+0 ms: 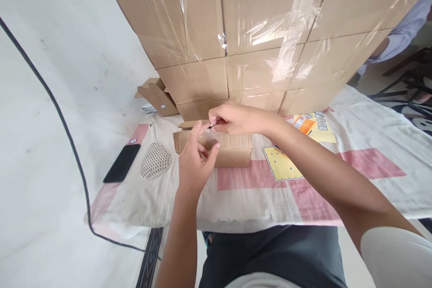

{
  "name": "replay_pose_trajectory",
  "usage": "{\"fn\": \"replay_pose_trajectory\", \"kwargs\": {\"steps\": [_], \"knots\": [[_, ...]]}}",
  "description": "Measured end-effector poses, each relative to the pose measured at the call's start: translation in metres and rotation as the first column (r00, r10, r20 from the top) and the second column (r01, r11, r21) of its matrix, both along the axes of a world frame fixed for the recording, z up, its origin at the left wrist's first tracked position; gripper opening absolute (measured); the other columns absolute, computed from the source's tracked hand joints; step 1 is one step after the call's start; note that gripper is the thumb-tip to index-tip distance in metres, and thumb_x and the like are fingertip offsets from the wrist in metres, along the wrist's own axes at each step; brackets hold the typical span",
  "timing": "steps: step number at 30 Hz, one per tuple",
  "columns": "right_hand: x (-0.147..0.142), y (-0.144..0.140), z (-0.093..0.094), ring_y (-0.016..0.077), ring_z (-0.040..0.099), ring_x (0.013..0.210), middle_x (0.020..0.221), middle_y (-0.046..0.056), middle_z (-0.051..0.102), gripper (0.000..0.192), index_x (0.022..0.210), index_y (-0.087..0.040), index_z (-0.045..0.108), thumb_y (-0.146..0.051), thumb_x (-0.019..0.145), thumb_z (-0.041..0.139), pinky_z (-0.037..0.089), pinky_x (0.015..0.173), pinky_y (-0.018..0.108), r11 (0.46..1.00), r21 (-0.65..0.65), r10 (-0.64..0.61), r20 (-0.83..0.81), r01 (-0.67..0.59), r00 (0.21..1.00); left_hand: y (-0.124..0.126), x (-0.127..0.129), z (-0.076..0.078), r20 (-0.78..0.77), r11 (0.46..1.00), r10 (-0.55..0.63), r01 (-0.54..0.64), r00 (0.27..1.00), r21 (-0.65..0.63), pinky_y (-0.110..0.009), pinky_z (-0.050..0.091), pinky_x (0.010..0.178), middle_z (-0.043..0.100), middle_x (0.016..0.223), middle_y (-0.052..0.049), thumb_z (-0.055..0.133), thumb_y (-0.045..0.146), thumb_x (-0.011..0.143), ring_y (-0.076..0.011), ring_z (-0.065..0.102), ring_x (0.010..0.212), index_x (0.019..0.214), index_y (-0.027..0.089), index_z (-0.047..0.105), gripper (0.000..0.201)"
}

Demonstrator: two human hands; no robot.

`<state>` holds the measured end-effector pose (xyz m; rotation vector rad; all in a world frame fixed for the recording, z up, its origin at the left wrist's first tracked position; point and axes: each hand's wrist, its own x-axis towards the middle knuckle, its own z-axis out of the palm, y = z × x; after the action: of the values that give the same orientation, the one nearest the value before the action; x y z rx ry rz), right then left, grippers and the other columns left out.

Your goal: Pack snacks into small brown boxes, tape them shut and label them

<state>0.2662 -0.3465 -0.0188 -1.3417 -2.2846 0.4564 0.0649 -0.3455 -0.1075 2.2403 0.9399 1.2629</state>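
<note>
Both hands meet over a small flat box [216,147] lying at the centre of the tabletop [371,144], which is covered by a white cloth with pink squares.

Left hand [195,162]: fingers curled, thumb and forefinger pinched on a bit of clear film [206,137] just above the box top. Right hand [236,119]: reaches in from 3 o'clock, fingertips closed on something tiny with a metallic glint [212,124]; too small to identify. The two pinches sit almost touching, so the hands seem to be working one small item between them, with the box directly underneath as a place to rest or catch it.

Behind the box, at 12 o'clock, a stack of large cartons [263,36] wrapped in clear tape tilts toward the camera, leaving only a narrow working strip of tabletop in front. A smaller open carton [157,96] lies at 10 o'clock, flaps loose.

At 9 o'clock of the box: a white perforated scoop [155,159], face down, and beyond it a black phone [122,163] near the cloth edge, both out of the hands' way. At 2 o'clock, printed yellow-orange leaflets [315,127]; a yellow biscuit print [281,164] on the cloth at 4 o'clock.

Another person's sleeve [405,27] shows at the far right. A black cable [64,126] runs down the wall at left.
</note>
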Motion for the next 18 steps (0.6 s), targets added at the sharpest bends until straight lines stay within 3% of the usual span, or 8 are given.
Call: {"fn": "replay_pose_trajectory", "kwargs": {"steps": [6, 9, 13, 18], "knots": [[0.004, 0.008, 0.000, 0.0113, 0.042, 0.062, 0.069, -0.003, 0.053, 0.020, 0.071, -0.019, 0.050, -0.007, 0.086, 0.055, 0.028, 0.059, 0.028, 0.994, -0.109, -0.002, 0.051, 0.007, 0.999, -0.002, 0.009, -0.019, 0.014, 0.981, 0.115, -0.115, 0.993, 0.157, -0.023, 0.049, 0.057, 0.077, 0.119, -0.009, 0.065, 0.029, 0.094, -0.0076, 0.053, 0.051, 0.138, 0.022, 0.058, 0.045], [0.008, 0.013, -0.002, 0.0118, 0.045, 0.064, 0.072, -0.002, 0.056, 0.017, 0.074, -0.019, 0.054, -0.008, 0.086, 0.057, 0.031, 0.058, 0.028, 0.986, -0.162, -0.029, 0.050, 0.037, 0.998, -0.001, 0.011, -0.027, 0.003, 0.974, 0.117, -0.115, 0.993, 0.195, -0.026, 0.054, 0.067, 0.080, 0.103, -0.007, 0.064, 0.028, 0.095, -0.0127, 0.065, 0.061, 0.132, 0.021, 0.066, 0.039], [0.013, 0.019, -0.004, 0.0120, 0.048, 0.066, 0.075, -0.001, 0.058, 0.015, 0.075, -0.018, 0.057, -0.008, 0.087, 0.057, 0.033, 0.058, 0.027, 0.978, -0.204, -0.024, 0.042, 0.032, 0.999, 0.000, 0.012, -0.030, 0.012, 0.967, 0.077, -0.077, 0.997, 0.244, -0.031, 0.057, 0.082, 0.078, 0.111, -0.010, 0.061, 0.024, 0.096, -0.0196, 0.074, 0.088, 0.129, 0.020, 0.067, 0.034], [0.013, 0.021, -0.007, 0.0133, 0.052, 0.067, 0.077, 0.001, 0.063, 0.013, 0.075, -0.018, 0.059, -0.011, 0.085, 0.061, 0.034, 0.058, 0.027, 0.978, -0.199, -0.062, 0.032, 0.068, 0.998, -0.001, 0.013, -0.035, -0.009, 0.949, 0.098, -0.091, 0.995, 0.303, -0.031, 0.057, 0.084, 0.077, 0.117, -0.012, 0.057, 0.022, 0.098, -0.0194, 0.074, 0.091, 0.125, 0.019, 0.066, 0.029]]}}
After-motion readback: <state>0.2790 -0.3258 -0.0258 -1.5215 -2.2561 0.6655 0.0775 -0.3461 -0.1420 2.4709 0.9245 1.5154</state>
